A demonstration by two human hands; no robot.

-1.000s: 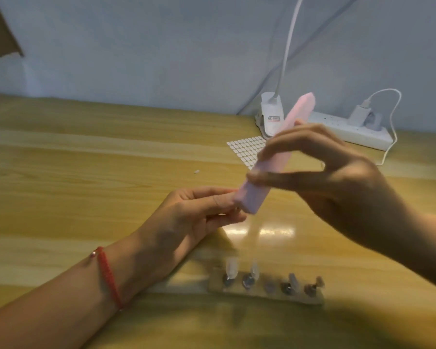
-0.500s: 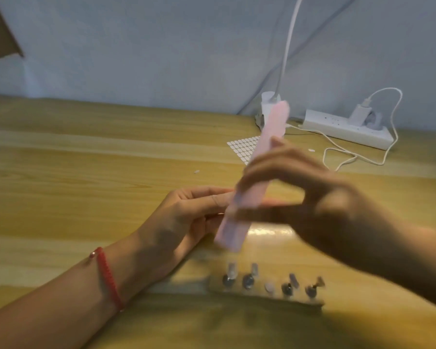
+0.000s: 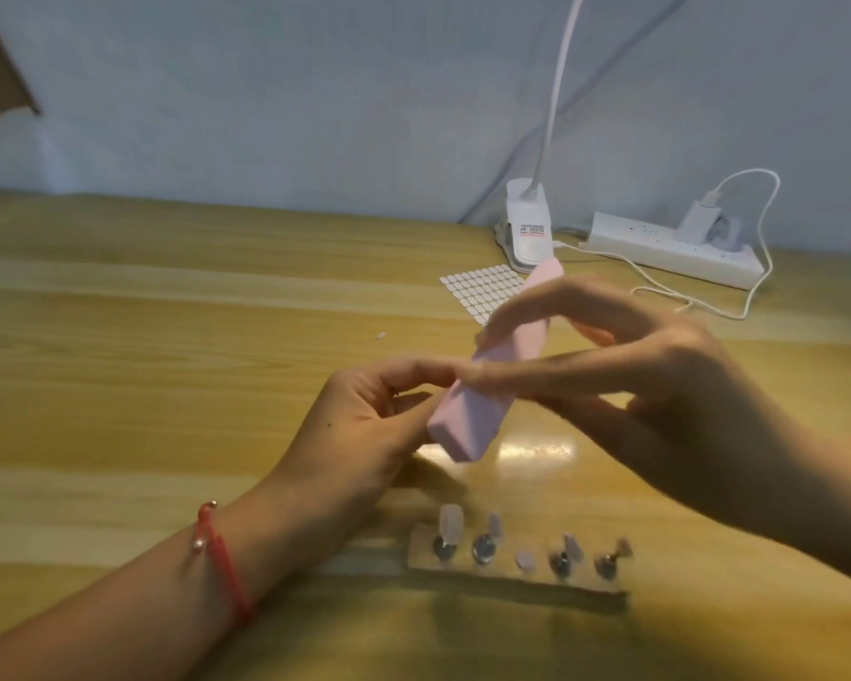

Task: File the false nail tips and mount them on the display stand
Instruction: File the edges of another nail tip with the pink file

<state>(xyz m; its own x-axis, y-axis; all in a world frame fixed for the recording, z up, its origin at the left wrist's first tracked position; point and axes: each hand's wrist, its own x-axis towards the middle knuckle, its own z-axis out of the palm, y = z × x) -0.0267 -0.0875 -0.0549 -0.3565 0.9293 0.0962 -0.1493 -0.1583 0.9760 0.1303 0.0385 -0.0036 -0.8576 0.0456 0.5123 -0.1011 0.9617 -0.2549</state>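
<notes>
My right hand grips a long pink buffer block, which slants from far right down to near left. My left hand has its fingers curled and pinched together right against the block's lower side; whatever it pinches is hidden behind the block and fingers. Near the table's front edge lies the display stand, a flat strip with several metal holders. Pale false nail tips stand on most of them, and one tip lies flat in the middle.
A sheet of small white adhesive tabs lies beyond the hands. Behind it stand a white clip lamp base and a white power strip with a charger and cable. The wooden table runs to a grey wall.
The pink block has slid back and forth in my right hand along my left fingertips: down and left, then partly back up. My left hand stayed in place.
</notes>
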